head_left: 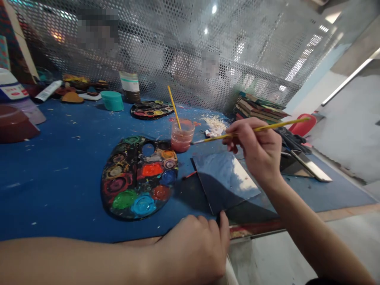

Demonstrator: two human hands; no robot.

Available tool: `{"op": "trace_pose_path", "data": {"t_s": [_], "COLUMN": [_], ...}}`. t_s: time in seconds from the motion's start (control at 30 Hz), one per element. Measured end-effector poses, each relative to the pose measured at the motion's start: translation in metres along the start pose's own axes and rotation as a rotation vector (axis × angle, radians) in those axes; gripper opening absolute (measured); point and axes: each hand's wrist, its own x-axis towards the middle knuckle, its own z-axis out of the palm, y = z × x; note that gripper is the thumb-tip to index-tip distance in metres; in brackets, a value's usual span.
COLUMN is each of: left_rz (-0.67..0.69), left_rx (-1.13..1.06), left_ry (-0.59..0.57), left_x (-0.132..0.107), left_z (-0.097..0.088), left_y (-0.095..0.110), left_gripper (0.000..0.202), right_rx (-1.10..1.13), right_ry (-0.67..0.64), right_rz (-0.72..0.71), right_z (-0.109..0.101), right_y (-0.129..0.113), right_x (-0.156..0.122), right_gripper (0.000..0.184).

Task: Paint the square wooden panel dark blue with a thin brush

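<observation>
My right hand [257, 148] is closed around a thin yellow-handled paintbrush [276, 125]. The brush lies nearly level, its dark tip beside a jar of pinkish water [181, 139]. Below that hand, a small square painting [224, 178] in blue-grey with a white patch lies on the table, partly shaded. My left hand [192, 247] rests at the table's near edge with most fingers curled under and hidden; one finger touches the painting's near corner. Left of the painting is a black palette [136, 180] with red, green, blue and orange paint in its wells.
A second yellow brush [174, 107] stands in the jar. Behind are another palette [152, 109], a teal cup [112, 101] and a labelled jar [130, 86]. Books [258, 107] and phones [311, 166] lie right on the blue table [71, 166]. A perforated metal screen [178, 51] borders the back.
</observation>
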Motion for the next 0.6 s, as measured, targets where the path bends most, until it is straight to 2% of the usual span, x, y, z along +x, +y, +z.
{"op": "trace_pose_path", "data": {"t_s": [0.13,0.2,0.3,0.37,0.47,0.6], "left_rz": [-0.027,-0.034,-0.088,-0.095,-0.049,-0.041], "left_rx": [0.008,0.002,-0.015,-0.011,0.005,0.031], "left_ry": [0.005,0.023,0.086,0.093,0.025,0.007], "left_x": [-0.001,-0.003,-0.008,-0.010,-0.009,-0.006], "left_z": [0.001,0.007,0.017,0.019,0.015,0.010], "left_y": [0.000,0.001,0.003,0.002,-0.002,-0.005], "left_gripper": [0.034,0.037,0.044,0.046,0.044,0.032], "right_rx": [0.103,0.084,0.007,-0.037,-0.088,-0.115], "right_ry": [0.045,0.108,0.204,0.190,0.089,0.007], "right_rz": [0.234,0.294,0.360,0.411,0.464,0.491], "right_z": [-0.045,-0.066,-0.085,-0.090,-0.090,-0.084], "right_y": [0.011,0.018,0.026,0.027,0.024,0.017], "right_x": [-0.016,-0.030,-0.049,-0.057,-0.063,-0.070], "right_gripper": [0.026,0.028,0.041,0.046,0.049,0.047]}}
